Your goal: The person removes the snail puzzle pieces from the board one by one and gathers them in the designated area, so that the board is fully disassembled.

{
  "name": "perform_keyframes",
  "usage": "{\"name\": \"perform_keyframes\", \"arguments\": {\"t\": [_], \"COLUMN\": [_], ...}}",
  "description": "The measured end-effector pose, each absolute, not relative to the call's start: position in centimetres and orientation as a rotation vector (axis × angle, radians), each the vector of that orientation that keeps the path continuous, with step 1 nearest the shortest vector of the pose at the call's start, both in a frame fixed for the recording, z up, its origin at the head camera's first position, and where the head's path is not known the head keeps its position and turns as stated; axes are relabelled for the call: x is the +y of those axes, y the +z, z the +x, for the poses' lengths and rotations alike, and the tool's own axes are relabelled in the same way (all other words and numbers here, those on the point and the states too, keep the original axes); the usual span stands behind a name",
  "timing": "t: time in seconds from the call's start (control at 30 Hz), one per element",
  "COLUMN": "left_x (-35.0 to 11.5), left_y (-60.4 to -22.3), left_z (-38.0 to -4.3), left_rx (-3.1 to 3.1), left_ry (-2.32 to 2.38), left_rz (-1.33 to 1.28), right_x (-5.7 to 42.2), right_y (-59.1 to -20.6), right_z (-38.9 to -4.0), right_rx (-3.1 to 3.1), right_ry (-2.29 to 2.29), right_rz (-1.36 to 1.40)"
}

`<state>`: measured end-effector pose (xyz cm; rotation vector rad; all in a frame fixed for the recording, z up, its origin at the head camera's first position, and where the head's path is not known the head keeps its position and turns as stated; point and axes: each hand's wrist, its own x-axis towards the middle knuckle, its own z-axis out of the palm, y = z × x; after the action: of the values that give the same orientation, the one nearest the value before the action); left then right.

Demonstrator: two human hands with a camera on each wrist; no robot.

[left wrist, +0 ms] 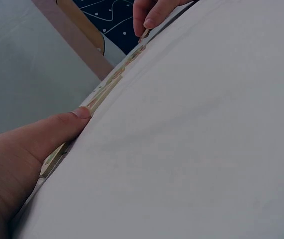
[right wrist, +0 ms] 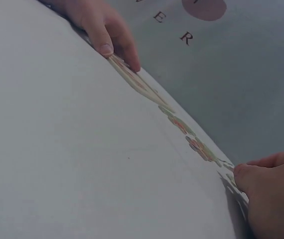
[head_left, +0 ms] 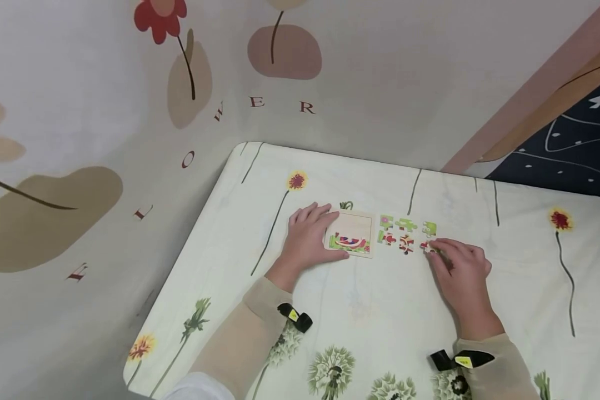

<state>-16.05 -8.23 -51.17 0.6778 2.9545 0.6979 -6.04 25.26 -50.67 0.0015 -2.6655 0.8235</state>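
A small square wooden puzzle tray (head_left: 352,224) lies on the table, its bottom strip filled with colourful joined pieces and its upper part bare wood. My left hand (head_left: 307,236) holds the tray at its left side, thumb along the near edge and fingers towards the far edge. Right of the tray, several loose jigsaw pieces lie in two rows, among them a green piece (head_left: 406,224) and a red and green piece (head_left: 388,238). At the right end of the near row, my right hand (head_left: 462,272) pinches a red and white jigsaw piece (head_left: 424,246) between thumb and fingertips.
A pale cloth with printed flowers covers the table (head_left: 360,300). Behind and to the left stands a light curtain (head_left: 380,94) with printed flowers and letters. Dark patterned fabric (head_left: 570,139) hangs at the back right. Black straps (head_left: 295,316) sit on both sleeved wrists.
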Motion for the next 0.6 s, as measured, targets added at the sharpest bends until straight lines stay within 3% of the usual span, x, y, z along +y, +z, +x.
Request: {"name": "perform_keyframes", "arguments": {"t": [0.6], "left_x": [-8.21], "left_y": [-50.76], "left_z": [-16.01], "left_rx": [2.952], "left_ry": [0.674], "left_rz": [0.671], "right_x": [25.68], "right_y": [-50.74], "right_z": [-6.04], "right_rx": [-2.658], "right_ry": [0.797], "right_rz": [0.088]}}
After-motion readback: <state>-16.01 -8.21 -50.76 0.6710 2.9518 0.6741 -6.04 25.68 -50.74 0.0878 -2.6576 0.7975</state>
